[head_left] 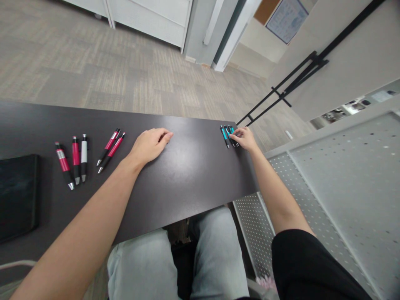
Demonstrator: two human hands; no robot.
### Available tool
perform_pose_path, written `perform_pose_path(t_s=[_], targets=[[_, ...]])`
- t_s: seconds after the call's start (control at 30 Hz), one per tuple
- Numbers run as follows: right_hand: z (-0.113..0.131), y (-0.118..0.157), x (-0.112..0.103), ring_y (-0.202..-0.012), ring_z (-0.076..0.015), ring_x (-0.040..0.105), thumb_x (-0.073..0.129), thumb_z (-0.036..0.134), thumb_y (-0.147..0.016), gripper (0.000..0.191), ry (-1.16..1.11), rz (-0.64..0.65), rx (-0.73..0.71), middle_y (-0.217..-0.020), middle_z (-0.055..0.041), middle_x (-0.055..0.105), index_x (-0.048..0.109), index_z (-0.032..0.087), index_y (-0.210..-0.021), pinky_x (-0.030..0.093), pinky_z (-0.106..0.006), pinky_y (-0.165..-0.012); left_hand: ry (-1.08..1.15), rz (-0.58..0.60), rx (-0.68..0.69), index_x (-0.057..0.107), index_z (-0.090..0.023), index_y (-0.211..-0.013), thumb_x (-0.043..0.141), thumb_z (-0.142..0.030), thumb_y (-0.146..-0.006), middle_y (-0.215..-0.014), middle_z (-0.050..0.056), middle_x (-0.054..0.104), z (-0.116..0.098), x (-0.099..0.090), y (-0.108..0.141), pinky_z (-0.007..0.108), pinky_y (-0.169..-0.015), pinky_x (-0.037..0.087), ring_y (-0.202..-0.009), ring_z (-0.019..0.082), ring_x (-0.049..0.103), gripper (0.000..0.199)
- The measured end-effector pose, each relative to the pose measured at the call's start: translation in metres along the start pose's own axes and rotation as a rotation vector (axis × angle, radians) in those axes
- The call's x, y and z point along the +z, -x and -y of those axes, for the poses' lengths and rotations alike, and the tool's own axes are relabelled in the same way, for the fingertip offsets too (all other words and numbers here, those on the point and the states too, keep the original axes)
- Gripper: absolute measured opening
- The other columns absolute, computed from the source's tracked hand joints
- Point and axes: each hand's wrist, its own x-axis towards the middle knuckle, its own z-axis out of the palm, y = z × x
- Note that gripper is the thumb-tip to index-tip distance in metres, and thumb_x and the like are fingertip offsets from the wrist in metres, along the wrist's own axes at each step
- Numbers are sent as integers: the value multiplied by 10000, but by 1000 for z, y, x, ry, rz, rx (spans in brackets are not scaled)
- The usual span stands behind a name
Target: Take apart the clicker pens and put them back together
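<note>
My right hand point(245, 138) is at the right end of the dark table, its fingertips pinched together over a row of blue-and-black pens point(224, 136). The pens lie side by side, and the fingers partly cover those at the right of the row. My left hand point(150, 144) rests on the tabletop with its fingers curled in and nothing visible in it. To its left lie two slanted red-and-black pens point(111, 152). Farther left are a white-and-black pen point(84, 157) and two more red-and-black pens point(76, 159).
The dark table point(187, 183) spans the view, its right edge close to my right hand. A black flat device point(18, 196) lies at the far left. A perforated grey panel point(343, 187) stands on the right, and a white cabinet point(153, 18) beyond the table.
</note>
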Motion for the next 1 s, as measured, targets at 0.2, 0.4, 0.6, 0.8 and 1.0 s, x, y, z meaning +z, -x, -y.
perform_pose_path(t_s=[0.2,0.4,0.6,0.8,1.0], targets=[[9,2,5,-1150,-349,797,923,348,-983,254,41,5,-7,-1312,-154,729,741,351,-806,677,-550,-1258,-5,-16,8,787,-306,-1159,402,-657,-1161,-1245,178,932,4,3,-1,576,-1158,612,-1325,486,859,521],[17,2,3,-1374,-385,761,906,305,-1013,277,132,-5,-19,-1324,-160,740,766,336,-776,634,-561,-1337,1,-25,16,816,-309,-1171,435,-645,-1178,-1244,169,942,3,1,0,577,-1151,623,-1303,478,866,508],[26,6,-1,-1381,-372,762,916,378,-1034,315,231,30,-23,-1408,-131,792,764,336,-761,678,-527,-1233,7,-39,25,832,-330,-1168,466,-623,-1192,-1244,140,951,6,2,0,563,-1142,630,-1290,455,865,470],[35,9,-3,-1347,-391,768,922,384,-1020,286,305,-1,-8,-1352,-136,819,795,333,-769,698,-497,-985,-5,-26,19,832,-312,-1172,448,-629,-1191,-1239,162,942,4,2,0,569,-1128,628,-1288,469,861,498],[36,13,-2,-1264,-397,783,904,406,-1040,301,346,-30,22,-1342,-148,823,789,320,-775,632,-482,-849,-7,-23,15,828,-289,-1187,438,-625,-1182,-1241,184,935,2,1,0,589,-1142,622,-1302,488,861,514]])
